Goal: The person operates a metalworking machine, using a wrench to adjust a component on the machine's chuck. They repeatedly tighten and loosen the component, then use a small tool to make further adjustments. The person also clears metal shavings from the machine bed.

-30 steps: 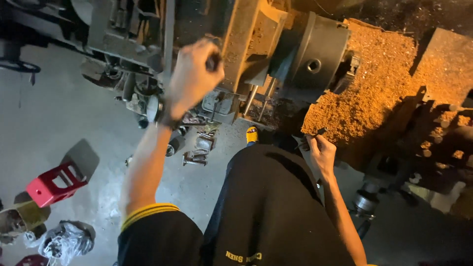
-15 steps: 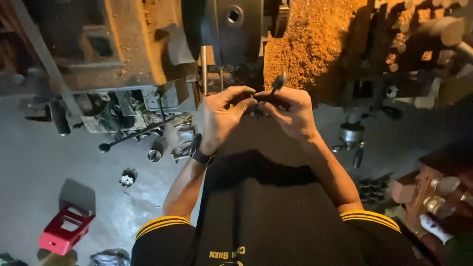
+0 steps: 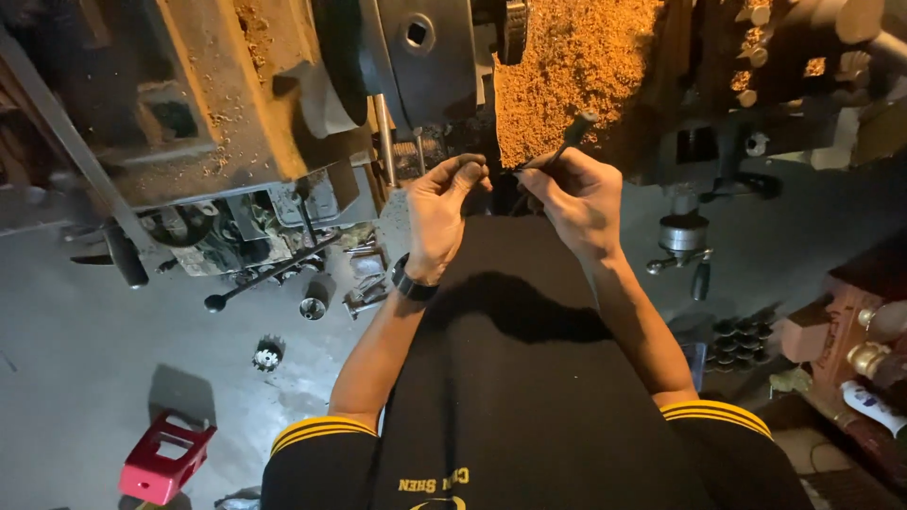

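Right hand grips thin dark rod — left hand pinches its near end. Sawdust heap behind. Red crate on floor, contents unclear.

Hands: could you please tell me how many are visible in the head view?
2. The left hand is at centre; the right hand beside it grips a thin dark tool.

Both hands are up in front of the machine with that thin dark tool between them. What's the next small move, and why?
Probably bring the left hand the last bit across to pinch the near tip of the thin dark tool. The right hand already grips it, angled up toward the sawdust pile, while the left fingertips sit pinched just short of its end, so the tool looks held from one side only.
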